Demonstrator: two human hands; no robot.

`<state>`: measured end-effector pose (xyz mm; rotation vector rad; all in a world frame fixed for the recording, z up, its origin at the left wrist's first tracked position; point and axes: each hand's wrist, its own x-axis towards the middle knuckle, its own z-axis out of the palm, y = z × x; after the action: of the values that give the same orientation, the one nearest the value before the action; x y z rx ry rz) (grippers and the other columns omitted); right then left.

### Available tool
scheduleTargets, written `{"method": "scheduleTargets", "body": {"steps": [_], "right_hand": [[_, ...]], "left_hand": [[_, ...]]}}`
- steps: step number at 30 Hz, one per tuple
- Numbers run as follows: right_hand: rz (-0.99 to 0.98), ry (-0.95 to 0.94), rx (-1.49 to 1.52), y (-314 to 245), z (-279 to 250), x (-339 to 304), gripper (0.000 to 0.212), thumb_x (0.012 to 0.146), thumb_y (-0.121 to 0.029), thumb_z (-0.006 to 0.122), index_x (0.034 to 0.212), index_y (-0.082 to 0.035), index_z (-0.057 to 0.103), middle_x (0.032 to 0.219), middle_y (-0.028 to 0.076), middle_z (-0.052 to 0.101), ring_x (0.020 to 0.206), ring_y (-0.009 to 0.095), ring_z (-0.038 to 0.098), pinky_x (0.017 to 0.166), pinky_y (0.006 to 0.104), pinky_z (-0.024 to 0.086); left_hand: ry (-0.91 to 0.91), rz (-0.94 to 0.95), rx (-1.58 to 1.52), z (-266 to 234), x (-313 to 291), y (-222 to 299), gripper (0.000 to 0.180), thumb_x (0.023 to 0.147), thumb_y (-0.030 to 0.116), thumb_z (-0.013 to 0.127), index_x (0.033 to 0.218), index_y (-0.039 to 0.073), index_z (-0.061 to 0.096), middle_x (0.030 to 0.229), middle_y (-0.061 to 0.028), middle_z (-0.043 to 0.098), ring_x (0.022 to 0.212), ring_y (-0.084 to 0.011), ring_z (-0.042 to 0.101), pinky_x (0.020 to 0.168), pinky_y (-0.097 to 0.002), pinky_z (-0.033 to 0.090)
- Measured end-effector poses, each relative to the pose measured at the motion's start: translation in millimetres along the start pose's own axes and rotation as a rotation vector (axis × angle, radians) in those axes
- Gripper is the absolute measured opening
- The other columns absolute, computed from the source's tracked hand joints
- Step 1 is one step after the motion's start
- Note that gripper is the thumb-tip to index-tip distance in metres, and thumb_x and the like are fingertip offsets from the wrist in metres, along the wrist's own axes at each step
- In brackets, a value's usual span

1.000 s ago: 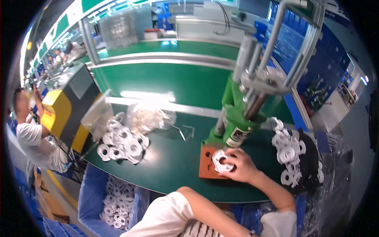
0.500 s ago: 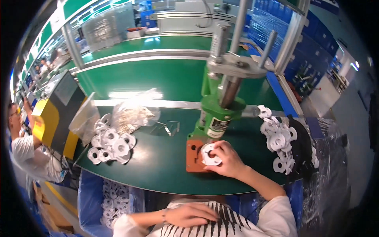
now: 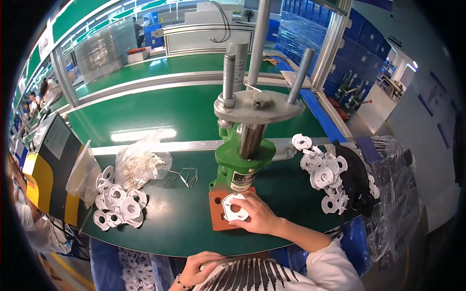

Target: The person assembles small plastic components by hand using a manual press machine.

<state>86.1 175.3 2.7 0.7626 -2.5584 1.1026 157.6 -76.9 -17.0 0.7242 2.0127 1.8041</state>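
Observation:
My right hand [image 3: 257,214] grips a white plastic ring part [image 3: 241,215] by its right side, thumb below and fingers above. The part lies over the orange fixture block [image 3: 220,224], under the green press [image 3: 242,155]; whether it is fully seated I cannot tell. My left hand [image 3: 198,269] rests at the table's front edge with nothing visible in it, its fingers loosely bent and apart. A pile of similar white ring parts [image 3: 130,208] lies to the left, and another pile [image 3: 324,177] to the right.
A clear bag of thin metal pins [image 3: 141,167] lies at the back left, with several loose pins [image 3: 187,180] beside it. A yellow and black machine [image 3: 51,169] stands far left. Below the table's edge, a blue-lined bin [image 3: 104,264] holds more white parts. Black material [image 3: 359,182] lies at right.
The view has shifted, so the bench appears lower and further left. My left hand has moved from my midriff to the table's edge. The right hand still holds the ring part at the block.

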Motion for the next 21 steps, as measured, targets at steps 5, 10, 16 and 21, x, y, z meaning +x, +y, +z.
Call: {"method": "scheduleTargets", "body": {"steps": [5, 10, 16, 21], "right_hand": [[-0.053, -0.172, -0.359, -7, 5, -6, 0.068, 0.077, -0.039, 0.062, 0.131, -0.006, 0.038, 0.13, 0.016, 0.04, 0.122, 0.033, 0.036, 0.102, 0.0506, 0.023], [-0.019, -0.22, -0.455, -12, 11, -10, 0.075, 0.078, -0.052, 0.055, 0.134, -0.007, 0.035, 0.141, 0.013, 0.028, 0.129, 0.034, 0.027, 0.103, 0.0566, 0.015], [-0.063, 0.204, -0.066, -6, 1, -19, 0.073, 0.071, -0.032, 0.072, 0.13, -0.004, 0.039, 0.134, 0.018, 0.038, 0.128, 0.039, 0.028, 0.104, 0.0495, 0.022], [0.029, 0.462, -0.022, -15, -6, -54, 0.058, 0.074, -0.017, 0.066, 0.125, 0.0, 0.042, 0.131, 0.02, 0.041, 0.123, 0.036, 0.037, 0.101, 0.0437, 0.03]], "left_hand": [[0.083, 0.002, -0.01, 4, 12, -8, 0.026, 0.08, 0.001, 0.057, 0.106, -0.003, 0.057, 0.097, -0.0139, 0.065, 0.084, -0.0192, 0.064, 0.078, -0.0287, 0.049], [0.189, 0.051, -0.131, 6, 16, 1, 0.036, 0.08, 0.002, 0.057, 0.115, -0.003, 0.05, 0.094, -0.0141, 0.065, 0.079, -0.0159, 0.063, 0.074, -0.0283, 0.05], [0.38, 0.391, 0.594, -86, 103, 21, 0.014, 0.073, 0.004, 0.065, 0.086, 0.004, 0.059, 0.096, -0.011, 0.063, 0.077, -0.0233, 0.059, 0.061, -0.0287, 0.045], [0.316, 0.245, 0.84, -176, 152, -5, 0.014, 0.068, 0.007, 0.069, 0.08, 0.005, 0.062, 0.099, -0.0123, 0.062, 0.08, -0.0272, 0.06, 0.069, -0.035, 0.048]]}}
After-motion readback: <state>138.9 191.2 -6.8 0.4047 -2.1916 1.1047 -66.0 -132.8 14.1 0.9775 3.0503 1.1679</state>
